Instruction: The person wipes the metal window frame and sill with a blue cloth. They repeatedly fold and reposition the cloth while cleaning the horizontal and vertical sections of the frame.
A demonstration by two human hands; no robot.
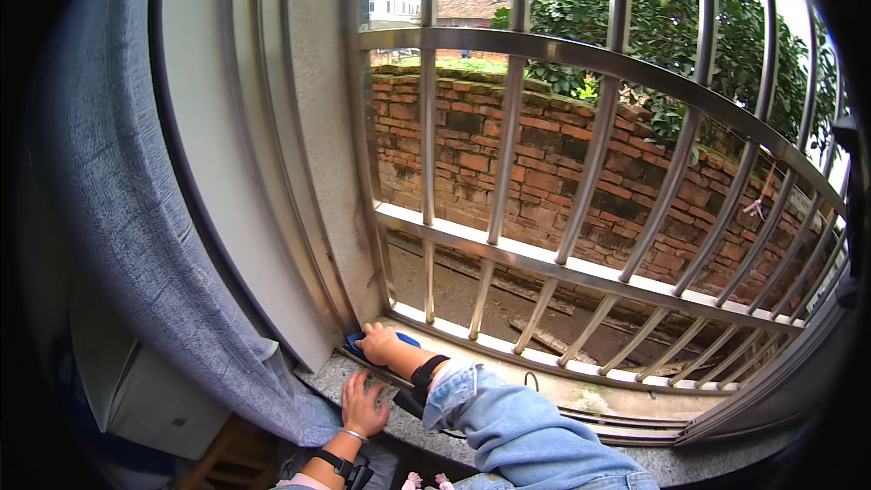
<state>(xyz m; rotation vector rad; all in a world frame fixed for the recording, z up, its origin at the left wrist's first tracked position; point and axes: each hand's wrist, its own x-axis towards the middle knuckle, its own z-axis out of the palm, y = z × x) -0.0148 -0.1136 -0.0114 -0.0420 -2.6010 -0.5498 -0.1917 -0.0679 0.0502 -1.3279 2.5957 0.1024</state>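
My right hand, in a denim sleeve with a black wrist strap, presses on a blue cloth at the left corner of the window track. Part of the cloth is hidden under the hand and wrist. Just nearer to me, my left hand rests with spread fingers on the speckled stone windowsill; it holds nothing. A silver bangle and a black strap are on the left wrist.
Metal security bars stand beyond the sill, with a brick wall outside. A blue-grey curtain hangs at the left beside the window frame. A white box-like object stands below left. A thin black cable loop rises near the track.
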